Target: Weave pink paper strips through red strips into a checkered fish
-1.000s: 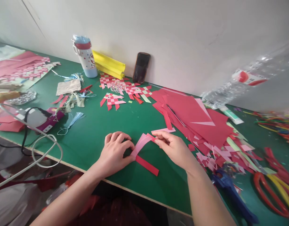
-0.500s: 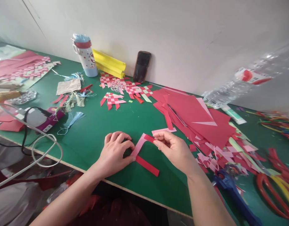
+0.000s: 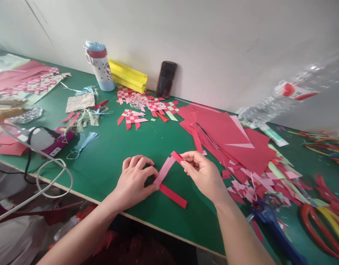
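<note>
My left hand rests on the table with its thumb and forefinger pressed on the lower end of a pink paper strip. At that end a red paper strip juts out toward the lower right and lies flat on the green table. My right hand pinches a short red strip between thumb and fingers, holding it slantwise at the upper end of the pink strip. Whether the red pieces and the pink one are a single folded two-sided strip, I cannot tell.
Red paper sheets with scissors or tweezers on top and pink scraps lie right. Woven paper pieces, a phone and a flask stand behind. Nearby are a blue-handled tool, red-handled scissors, tassels and cables.
My right hand has shifted slightly and turned the red strip's end up and leftward over the pink strip's top. The pink piece beside my right fingers is now mostly hidden. My left hand stays put.
</note>
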The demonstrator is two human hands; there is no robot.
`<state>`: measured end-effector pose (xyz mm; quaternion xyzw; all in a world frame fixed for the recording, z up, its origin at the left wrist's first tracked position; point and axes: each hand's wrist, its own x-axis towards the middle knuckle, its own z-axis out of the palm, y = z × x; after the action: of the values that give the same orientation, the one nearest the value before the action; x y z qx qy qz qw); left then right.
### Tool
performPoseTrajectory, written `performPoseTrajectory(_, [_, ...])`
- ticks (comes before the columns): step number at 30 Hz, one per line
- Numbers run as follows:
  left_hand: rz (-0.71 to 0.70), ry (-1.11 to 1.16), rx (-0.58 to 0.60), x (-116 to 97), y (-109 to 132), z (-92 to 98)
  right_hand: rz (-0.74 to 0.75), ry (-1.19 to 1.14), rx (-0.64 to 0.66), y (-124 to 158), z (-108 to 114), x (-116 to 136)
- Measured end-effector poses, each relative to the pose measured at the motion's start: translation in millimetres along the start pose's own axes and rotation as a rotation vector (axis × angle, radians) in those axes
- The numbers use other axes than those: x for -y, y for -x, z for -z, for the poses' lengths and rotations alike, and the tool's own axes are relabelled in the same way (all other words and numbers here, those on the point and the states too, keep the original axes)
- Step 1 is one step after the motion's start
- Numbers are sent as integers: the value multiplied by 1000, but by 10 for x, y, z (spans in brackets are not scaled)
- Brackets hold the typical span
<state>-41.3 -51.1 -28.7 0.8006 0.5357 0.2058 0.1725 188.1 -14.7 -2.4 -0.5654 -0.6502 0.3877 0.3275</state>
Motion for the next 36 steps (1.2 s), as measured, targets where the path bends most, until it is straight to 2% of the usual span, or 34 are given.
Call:
performPoseTrajectory(8, [-4,-2,3,-5,6,3,-13,-67,37,-16,-39,-20])
performPoseTrajectory(13, [-13,-10,-3,1,10,2,-49,-102,9,-59,-67,-81])
performPoseTrajectory(19, [-9,-11,3,-2,10,4,-47,-142,-8,-61,-77,-21])
performPoseTrajectory(24, [-6,-16,0,-7,6,7,-60,-167,47,-50,-76,5])
performPoseTrajectory(29, [-6,-12,-1,4,6,-2,-70,-206,23,-49,-47,7])
performPoseTrajectory(36, [-6,-7,-1,10,8,-4,-33,-131,43,-39,-10,-19])
